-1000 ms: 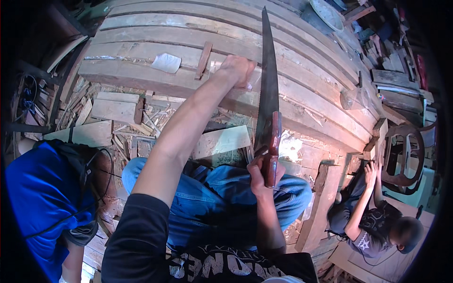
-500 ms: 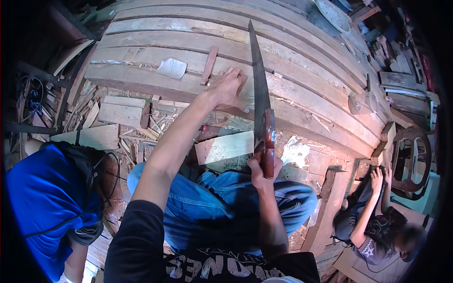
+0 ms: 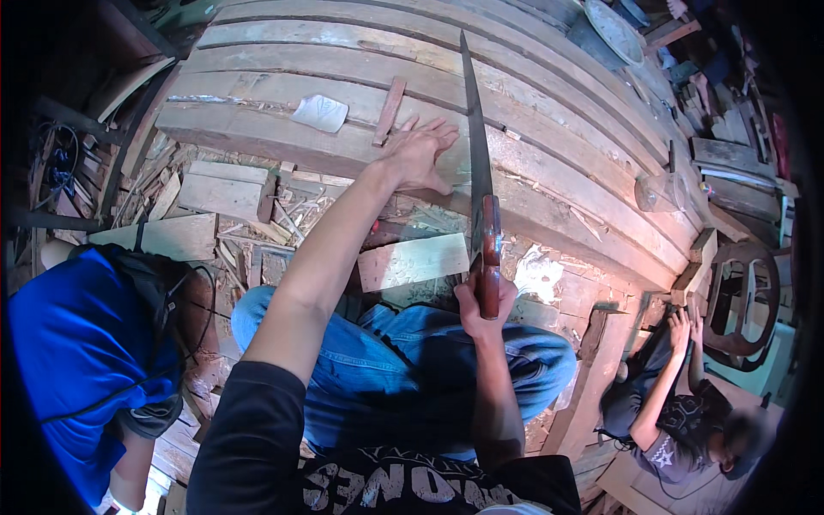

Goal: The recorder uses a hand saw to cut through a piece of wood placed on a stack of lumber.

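Observation:
A handsaw (image 3: 479,154) with a dark blade and a reddish-brown wooden handle is in my right hand (image 3: 486,302), whose fingers are wrapped round the handle. Its blade points away from me, over the slatted wooden bench (image 3: 283,142). Flat on the near beam of that bench lies my left hand (image 3: 418,156), fingers spread, just left of the blade. A short reddish wood strip (image 3: 390,112) rests next to my left fingertips. Farther left is a crumpled white piece of paper (image 3: 320,112). Whether the saw's teeth touch the wood I cannot tell.
A pale board (image 3: 414,263) lies before my crossed legs, among wood scraps. A person in blue (image 3: 86,335) sits at the left. Another person (image 3: 687,429) is at the lower right, hands near a curved wooden frame (image 3: 745,300). A bucket (image 3: 611,34) stands far right.
My left hand has flattened, its fingers spreading wider on the beam. The saw has shifted slightly, its blade tip a little to the right. The whole view has moved a bit.

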`<state>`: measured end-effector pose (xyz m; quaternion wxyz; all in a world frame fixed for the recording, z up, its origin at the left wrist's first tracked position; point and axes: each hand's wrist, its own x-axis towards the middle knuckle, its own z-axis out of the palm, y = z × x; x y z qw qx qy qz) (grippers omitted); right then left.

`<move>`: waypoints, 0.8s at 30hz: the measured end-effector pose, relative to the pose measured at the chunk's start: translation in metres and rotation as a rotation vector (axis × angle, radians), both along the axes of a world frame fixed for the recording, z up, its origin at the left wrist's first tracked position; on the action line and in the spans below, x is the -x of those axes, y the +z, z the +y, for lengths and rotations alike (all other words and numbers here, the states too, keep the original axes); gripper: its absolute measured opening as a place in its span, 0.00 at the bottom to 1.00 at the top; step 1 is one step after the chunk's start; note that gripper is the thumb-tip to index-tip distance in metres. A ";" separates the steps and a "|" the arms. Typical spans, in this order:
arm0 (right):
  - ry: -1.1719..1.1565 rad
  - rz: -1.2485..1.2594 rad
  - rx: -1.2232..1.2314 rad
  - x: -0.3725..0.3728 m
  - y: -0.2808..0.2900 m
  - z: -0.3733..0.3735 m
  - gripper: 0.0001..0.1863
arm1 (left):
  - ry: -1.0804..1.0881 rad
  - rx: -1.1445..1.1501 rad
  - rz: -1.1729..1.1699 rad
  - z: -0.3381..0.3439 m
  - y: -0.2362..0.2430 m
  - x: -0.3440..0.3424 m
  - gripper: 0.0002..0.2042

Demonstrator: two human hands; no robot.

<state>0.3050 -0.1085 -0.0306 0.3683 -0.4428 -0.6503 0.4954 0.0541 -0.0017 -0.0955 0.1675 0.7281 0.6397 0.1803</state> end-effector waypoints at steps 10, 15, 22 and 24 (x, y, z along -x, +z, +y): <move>0.044 -0.059 -0.023 -0.003 -0.005 -0.002 0.12 | -0.046 0.007 0.023 0.003 -0.002 0.008 0.49; 0.075 -0.051 -0.066 0.000 -0.004 -0.005 0.12 | -0.036 0.005 0.016 0.000 -0.001 0.010 0.49; 0.015 -0.109 -0.039 -0.005 0.005 0.001 0.11 | -0.027 0.020 0.047 0.003 -0.001 0.002 0.49; 0.018 -0.156 -0.036 -0.011 0.007 0.008 0.12 | -0.037 0.017 0.061 0.006 -0.001 0.001 0.50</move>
